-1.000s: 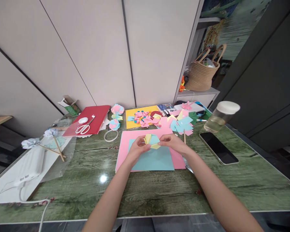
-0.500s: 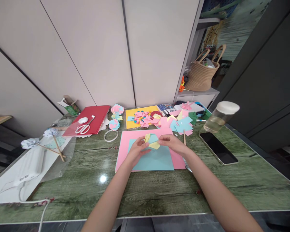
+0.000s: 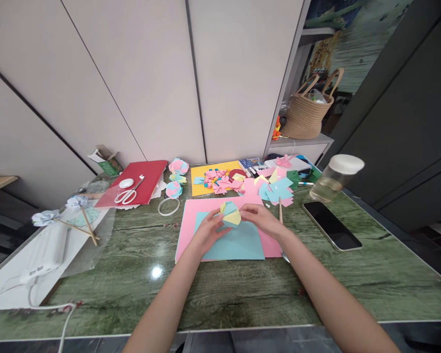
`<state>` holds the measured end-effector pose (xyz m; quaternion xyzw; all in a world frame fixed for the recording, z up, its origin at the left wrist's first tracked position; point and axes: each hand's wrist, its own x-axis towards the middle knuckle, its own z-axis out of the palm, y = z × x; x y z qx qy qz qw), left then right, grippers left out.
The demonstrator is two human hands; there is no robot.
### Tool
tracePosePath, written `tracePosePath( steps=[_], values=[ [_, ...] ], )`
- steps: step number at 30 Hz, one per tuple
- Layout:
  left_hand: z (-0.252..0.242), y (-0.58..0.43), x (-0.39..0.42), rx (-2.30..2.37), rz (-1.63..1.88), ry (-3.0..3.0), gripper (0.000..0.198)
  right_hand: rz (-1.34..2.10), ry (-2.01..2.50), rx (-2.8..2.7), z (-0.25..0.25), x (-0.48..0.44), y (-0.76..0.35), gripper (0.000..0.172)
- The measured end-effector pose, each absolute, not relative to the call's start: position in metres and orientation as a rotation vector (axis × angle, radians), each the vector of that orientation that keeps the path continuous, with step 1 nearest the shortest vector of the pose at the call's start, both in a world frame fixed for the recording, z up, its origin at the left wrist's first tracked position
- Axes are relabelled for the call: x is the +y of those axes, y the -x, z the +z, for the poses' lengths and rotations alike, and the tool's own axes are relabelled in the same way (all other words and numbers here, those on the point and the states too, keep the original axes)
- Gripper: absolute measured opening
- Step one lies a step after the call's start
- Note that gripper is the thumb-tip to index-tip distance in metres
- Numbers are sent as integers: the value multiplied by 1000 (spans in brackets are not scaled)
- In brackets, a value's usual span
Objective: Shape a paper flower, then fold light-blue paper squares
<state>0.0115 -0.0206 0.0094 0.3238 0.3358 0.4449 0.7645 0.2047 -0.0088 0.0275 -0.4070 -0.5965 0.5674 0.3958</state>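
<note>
My left hand [image 3: 210, 230] holds a paper flower [image 3: 231, 214] with yellow and light-blue petals, its fingers closed on the left edge. On the other side, my right hand [image 3: 259, 218] has thumb and fingertips pinched together at the flower's right edge; whether a petal is between them is hard to make out. The flower is held above a light-blue sheet [image 3: 235, 245], which lies on a larger pink sheet [image 3: 187, 230]. Behind it, pink, blue and yellow paper pieces [image 3: 277, 189] lie in a loose pile.
Finished-looking paper flowers [image 3: 178, 166] and a tape ring [image 3: 168, 206] sit left of the sheets. White scissors [image 3: 127, 195] rest on a red folder [image 3: 147, 181]. A phone [image 3: 332, 225] and a lidded bottle [image 3: 332, 181] stand at right. A power strip [image 3: 47, 250] lies far left.
The paper flower has been turned slightly, so its yellow petal now faces right. My right fingertips have shifted a little around its edge.
</note>
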Motion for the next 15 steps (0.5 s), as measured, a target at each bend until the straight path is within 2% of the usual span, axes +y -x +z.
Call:
tracePosePath(
  steps=[4,10,15],
  values=[
    [7,-8,-17,666,943,-516,31,1390,1036,-1508,29,-9,-204,33],
    [15,-7,-18,571,793,-447,48,1124,1071,-1539,24,-8,-197,32],
    [12,-7,-20,531,632,-479,58,1249,1029,-1540,18,-11,-189,42]
  ],
)
